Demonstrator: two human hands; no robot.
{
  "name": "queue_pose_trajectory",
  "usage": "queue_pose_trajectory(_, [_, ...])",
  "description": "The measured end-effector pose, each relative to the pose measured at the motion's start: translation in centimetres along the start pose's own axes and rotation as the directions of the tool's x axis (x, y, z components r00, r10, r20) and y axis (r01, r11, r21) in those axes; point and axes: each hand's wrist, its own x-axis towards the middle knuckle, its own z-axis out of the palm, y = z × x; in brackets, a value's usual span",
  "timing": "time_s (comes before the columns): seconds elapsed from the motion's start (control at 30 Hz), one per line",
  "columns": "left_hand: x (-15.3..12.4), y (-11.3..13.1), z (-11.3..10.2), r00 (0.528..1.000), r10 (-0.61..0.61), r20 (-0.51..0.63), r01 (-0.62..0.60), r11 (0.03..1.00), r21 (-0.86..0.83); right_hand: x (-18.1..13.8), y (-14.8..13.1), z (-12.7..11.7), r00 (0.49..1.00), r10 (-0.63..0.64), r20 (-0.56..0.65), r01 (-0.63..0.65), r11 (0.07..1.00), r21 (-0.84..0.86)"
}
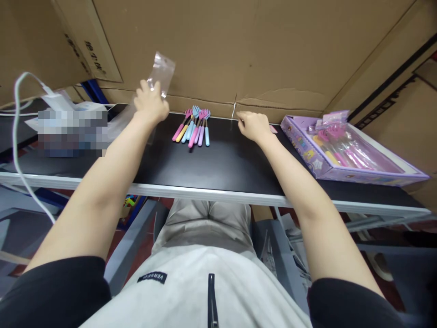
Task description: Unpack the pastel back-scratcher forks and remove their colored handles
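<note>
My left hand [150, 104] is raised at the back left of the black table [221, 168], closed on a small clear plastic bag [161, 72] that stands up above the fingers. My right hand [253, 125] rests at the table's far edge with its fingers curled; a small pink piece [273, 129] lies just to its right, and I cannot make out whether the fingers hold anything. Between the hands lies a bunch of several small pastel tools [194, 127] with pink, blue, yellow and purple handles and rake-like heads.
A purple box [344, 152] with clear packets of the same pink and yellow tools sits at the right. Cardboard [239, 50] walls off the back. At the left are a white charger and cable [51, 98] and a stack of clear bags [119, 120].
</note>
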Motion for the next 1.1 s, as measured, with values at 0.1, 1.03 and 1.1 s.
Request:
queue_pose_trajectory(0.1, [0.8,-3.3,1.1,0.974,-0.143,0.175,0.115,0.981,0.157,-1.2,0.7,0.2,0.998,-0.003,0.065,0.003,1.0,-0.007])
queue_pose_trajectory(1.03, [2.8,-5.4,3.6,0.926,-0.16,0.343,-0.037,0.863,0.503,-2.0,1.8,1.7,0.978,-0.022,0.205,-0.009,0.989,0.148])
queue_pose_trajectory(1.1, [3.2,-5.4,3.7,0.93,-0.146,0.338,-0.047,0.864,0.501,-2.0,1.8,1.6,0.979,-0.019,0.203,-0.013,0.988,0.153])
